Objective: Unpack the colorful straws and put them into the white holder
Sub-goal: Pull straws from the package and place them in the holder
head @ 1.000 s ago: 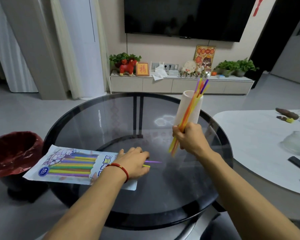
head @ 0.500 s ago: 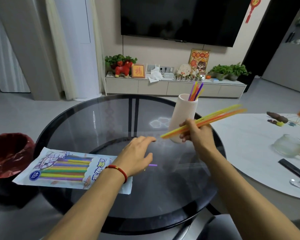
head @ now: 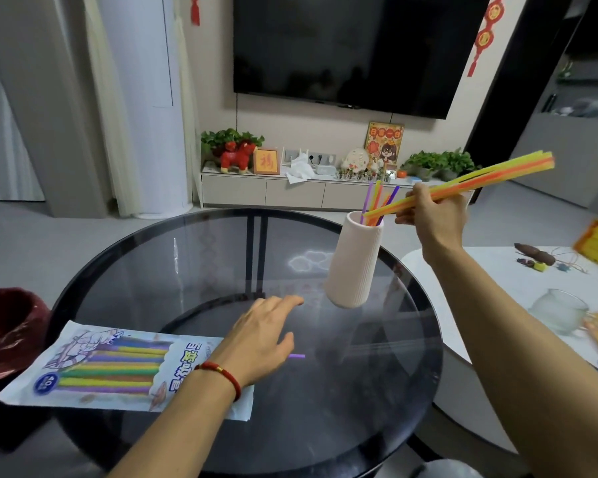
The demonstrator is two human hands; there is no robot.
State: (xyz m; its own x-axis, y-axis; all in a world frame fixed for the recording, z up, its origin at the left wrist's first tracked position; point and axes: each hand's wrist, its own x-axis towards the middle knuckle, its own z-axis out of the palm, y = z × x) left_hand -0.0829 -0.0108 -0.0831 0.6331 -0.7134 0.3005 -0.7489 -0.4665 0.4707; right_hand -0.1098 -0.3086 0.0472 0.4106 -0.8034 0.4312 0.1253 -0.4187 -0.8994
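A ribbed white holder stands on the round glass table, with several colorful straws sticking out of its top. My right hand grips a bunch of yellow and orange straws slanting up to the right, their lower tips at the holder's mouth. My left hand hovers with relaxed fingers over the open end of the straw packet, which lies flat and shows more straws inside. A purple straw tip pokes out from under that hand.
A dark red-lined bin stands left of the table. A white table on the right carries a frosted glass cup and small items. A TV cabinet lines the far wall.
My right hand has lifted the bunch of straws up and brought its tips to the holder's mouth. My left hand has risen off the packet and reached forward.
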